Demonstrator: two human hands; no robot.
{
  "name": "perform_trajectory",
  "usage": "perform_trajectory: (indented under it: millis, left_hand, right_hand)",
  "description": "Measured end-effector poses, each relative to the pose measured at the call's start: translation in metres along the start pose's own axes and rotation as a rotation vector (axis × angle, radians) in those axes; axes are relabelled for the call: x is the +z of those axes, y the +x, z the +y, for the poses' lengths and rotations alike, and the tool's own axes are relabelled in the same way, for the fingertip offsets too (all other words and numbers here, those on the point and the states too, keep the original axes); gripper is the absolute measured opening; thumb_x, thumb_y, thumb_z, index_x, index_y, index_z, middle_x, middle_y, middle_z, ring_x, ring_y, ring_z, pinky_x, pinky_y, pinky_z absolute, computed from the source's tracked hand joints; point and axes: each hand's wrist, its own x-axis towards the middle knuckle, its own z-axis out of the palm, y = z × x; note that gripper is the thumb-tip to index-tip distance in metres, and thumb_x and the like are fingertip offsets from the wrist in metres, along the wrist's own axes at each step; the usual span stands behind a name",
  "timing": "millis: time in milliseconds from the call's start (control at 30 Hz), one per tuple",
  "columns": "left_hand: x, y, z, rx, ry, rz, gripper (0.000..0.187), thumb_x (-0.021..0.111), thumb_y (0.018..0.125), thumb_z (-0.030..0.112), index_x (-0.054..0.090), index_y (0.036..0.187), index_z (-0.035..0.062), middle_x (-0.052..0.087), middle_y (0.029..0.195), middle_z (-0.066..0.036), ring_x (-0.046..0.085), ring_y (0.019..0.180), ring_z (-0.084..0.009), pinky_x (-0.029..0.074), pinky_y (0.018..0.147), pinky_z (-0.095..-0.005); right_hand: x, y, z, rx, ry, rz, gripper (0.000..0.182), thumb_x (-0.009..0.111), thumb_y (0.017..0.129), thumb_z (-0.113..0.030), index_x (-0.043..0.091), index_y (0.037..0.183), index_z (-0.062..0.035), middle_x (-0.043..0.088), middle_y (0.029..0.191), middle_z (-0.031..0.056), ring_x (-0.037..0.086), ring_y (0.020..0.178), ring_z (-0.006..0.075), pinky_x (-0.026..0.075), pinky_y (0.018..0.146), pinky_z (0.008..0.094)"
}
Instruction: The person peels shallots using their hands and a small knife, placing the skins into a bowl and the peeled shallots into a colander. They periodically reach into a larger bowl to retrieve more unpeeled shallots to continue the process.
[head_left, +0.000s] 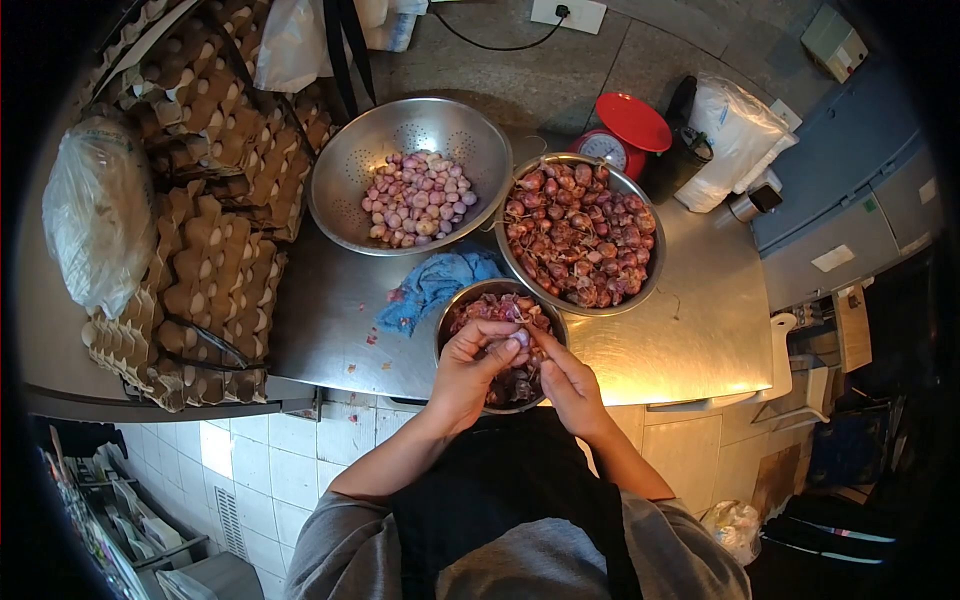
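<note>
Both hands meet above a small metal bowl (441,335) of reddish skins at the table's near edge. Between the fingertips of my left hand (467,368) is a pale purple shallot (521,338), partly hidden by the fingers. My right hand (572,387) touches the same shallot with fingers pinched together. Behind and to the right, a wide metal bowl (655,272) holds many unpeeled red shallots (580,235). A large colander (345,180) at the back left contains peeled pinkish shallots (420,200).
A blue cloth (435,288) lies left of the small bowl. Stacked egg trays (215,290) and a plastic bag (100,215) fill the left side. A red scale (635,122), a dark container (682,165) and a white bag (733,135) stand at the back right.
</note>
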Motion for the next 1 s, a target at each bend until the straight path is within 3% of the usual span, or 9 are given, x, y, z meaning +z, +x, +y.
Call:
perform_trajectory:
  millis: [100,167,267,367,433,567,767,1000]
  left_hand:
    - [0.004,-0.001,0.004,-0.032,-0.041,-0.015,0.018,0.052,0.086,0.002,0.054,0.103,0.0029,0.058,0.096,-0.005,0.056,0.089,-0.012,0.048,0.081,-0.0265]
    - [0.008,-0.002,0.008,-0.067,-0.09,-0.007,0.019,0.052,0.086,0.002,0.054,0.105,0.0033,0.057,0.097,-0.005,0.055,0.091,-0.0121,0.048,0.081,-0.027]
    - [0.005,-0.001,0.007,-0.074,-0.097,-0.02,0.022,0.052,0.086,0.002,0.053,0.108,0.0037,0.056,0.099,-0.005,0.055,0.092,-0.0118,0.048,0.082,-0.0275]
    - [0.006,-0.001,0.007,-0.056,-0.076,-0.004,0.023,0.052,0.086,0.002,0.052,0.108,0.0041,0.056,0.098,-0.004,0.054,0.091,-0.0115,0.048,0.082,-0.0275]
    - [0.006,-0.002,0.007,-0.04,-0.066,0.008,0.022,0.053,0.085,0.002,0.052,0.107,0.0043,0.056,0.097,-0.004,0.054,0.09,-0.0114,0.048,0.081,-0.0274]
    - [0.003,-0.001,0.002,0.016,-0.062,-0.006,0.018,0.055,0.084,0.001,0.053,0.101,0.0041,0.057,0.096,-0.003,0.055,0.088,-0.0112,0.048,0.08,-0.0265]
    - [0.0,-0.002,0.001,0.024,-0.047,0.019,0.015,0.056,0.083,0.0,0.054,0.098,0.003,0.057,0.093,-0.004,0.056,0.083,-0.0112,0.049,0.078,-0.0255]
    - [0.003,-0.004,0.005,-0.008,-0.038,-0.001,0.017,0.056,0.083,0.001,0.054,0.1,0.0016,0.058,0.093,-0.006,0.057,0.086,-0.0122,0.049,0.08,-0.0274]
  right_hand:
    - [-0.002,0.0,-0.005,0.068,0.141,0.035,0.041,0.04,0.094,-0.017,0.035,0.132,-0.0034,0.05,0.108,0.0002,0.041,0.068,0.0038,0.035,0.062,0.0156]
    - [-0.004,0.003,-0.007,0.081,0.159,0.082,0.041,0.04,0.094,-0.017,0.035,0.133,-0.005,0.049,0.103,-0.003,0.031,0.06,0.0015,0.029,0.054,0.0137]
    - [-0.003,0.003,-0.012,0.03,0.164,0.102,0.042,0.039,0.094,-0.018,0.033,0.134,-0.0066,0.049,0.101,-0.0023,0.029,0.059,0.0014,0.027,0.053,0.0134]
    - [-0.006,-0.004,-0.01,0.119,0.195,-0.024,0.043,0.04,0.094,-0.018,0.032,0.134,-0.0054,0.051,0.11,0.0029,0.046,0.068,0.0052,0.038,0.063,0.0159]
    - [-0.003,-0.004,-0.009,-0.004,-0.011,-0.043,0.043,0.04,0.093,-0.016,0.032,0.134,-0.0043,0.05,0.119,0.0082,0.052,0.088,0.0126,0.039,0.076,0.0207]
    - [0.006,-0.003,-0.016,-0.144,-0.15,-0.033,0.043,0.041,0.092,-0.014,0.033,0.132,-0.0019,0.044,0.129,0.0153,0.042,0.119,0.0212,0.031,0.096,0.0269]
    - [0.004,-0.002,-0.007,-0.194,-0.204,-0.005,0.039,0.042,0.092,-0.014,0.038,0.128,-0.0008,0.046,0.126,0.0154,0.047,0.114,0.0192,0.034,0.093,0.0259]
    - [0.0,-0.003,-0.003,0.012,0.027,0.037,0.04,0.041,0.093,-0.016,0.038,0.128,0.0013,0.046,0.127,0.0137,0.043,0.116,0.0185,0.032,0.095,0.0261]
